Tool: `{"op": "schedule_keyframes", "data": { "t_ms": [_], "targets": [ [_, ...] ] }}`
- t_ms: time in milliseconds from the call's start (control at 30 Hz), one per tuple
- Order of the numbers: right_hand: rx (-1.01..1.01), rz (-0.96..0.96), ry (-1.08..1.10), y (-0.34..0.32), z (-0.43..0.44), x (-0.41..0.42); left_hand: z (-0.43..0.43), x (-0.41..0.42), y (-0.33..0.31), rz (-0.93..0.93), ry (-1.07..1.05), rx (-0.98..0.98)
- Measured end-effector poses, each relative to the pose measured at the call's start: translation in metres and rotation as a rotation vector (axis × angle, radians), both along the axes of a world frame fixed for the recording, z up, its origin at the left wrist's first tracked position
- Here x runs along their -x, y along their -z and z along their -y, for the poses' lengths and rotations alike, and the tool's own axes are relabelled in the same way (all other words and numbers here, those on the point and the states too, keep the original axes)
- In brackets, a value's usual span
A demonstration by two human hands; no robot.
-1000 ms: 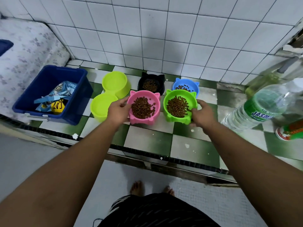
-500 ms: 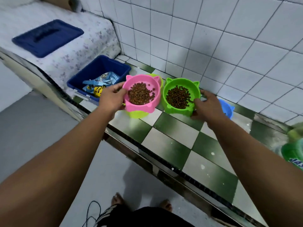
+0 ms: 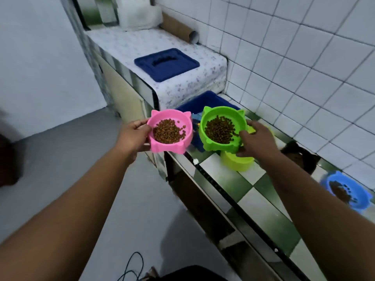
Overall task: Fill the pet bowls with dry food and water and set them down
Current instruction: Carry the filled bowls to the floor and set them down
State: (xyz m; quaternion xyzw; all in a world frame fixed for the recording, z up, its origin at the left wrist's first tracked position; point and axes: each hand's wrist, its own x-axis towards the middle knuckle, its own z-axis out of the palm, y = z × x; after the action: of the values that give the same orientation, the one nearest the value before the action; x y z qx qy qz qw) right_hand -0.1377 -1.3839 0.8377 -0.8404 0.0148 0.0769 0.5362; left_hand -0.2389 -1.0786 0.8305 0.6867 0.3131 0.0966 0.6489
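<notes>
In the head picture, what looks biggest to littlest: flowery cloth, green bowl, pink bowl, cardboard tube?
1. The flowery cloth looks largest.
2. The green bowl and pink bowl look alike, equally near: no ranking.
3. The cardboard tube looks smallest, but lies farther away.

The light was dim, soft and cool, giving the white wall tiles and the grey floor a bluish cast. No lamp or window showed; a faint, soft-edged shadow lay on the floor near the bottom of the frame. The glossy counter carried pale, smeared reflections. The centre was sharpest: the kibble in the pink bowl and in the green bowl read clearly. Toward the right edge the blue bowl and a black bowl were smeared by blur, and a dark blurred shape sat at the left edge. The tile lines bowed with wide-angle distortion
</notes>
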Motion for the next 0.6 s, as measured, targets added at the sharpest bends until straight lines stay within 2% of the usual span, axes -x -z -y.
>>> {"op": "schedule_keyframes", "data": {
  "t_ms": [267,467,600],
  "targets": [
    [-0.027,-0.02,-0.218,0.012,-0.175,0.019,-0.138,0.075,-0.003,-0.005,-0.198,-0.013],
    [-0.043,-0.113,-0.357,0.021,-0.279,0.032,-0.22,0.124,0.022,-0.038,-0.38,0.023],
    [-0.007,-0.104,-0.466,0.034,-0.345,0.027,-0.262,0.143,0.035,-0.05,-0.505,0.016]
  ]
}}
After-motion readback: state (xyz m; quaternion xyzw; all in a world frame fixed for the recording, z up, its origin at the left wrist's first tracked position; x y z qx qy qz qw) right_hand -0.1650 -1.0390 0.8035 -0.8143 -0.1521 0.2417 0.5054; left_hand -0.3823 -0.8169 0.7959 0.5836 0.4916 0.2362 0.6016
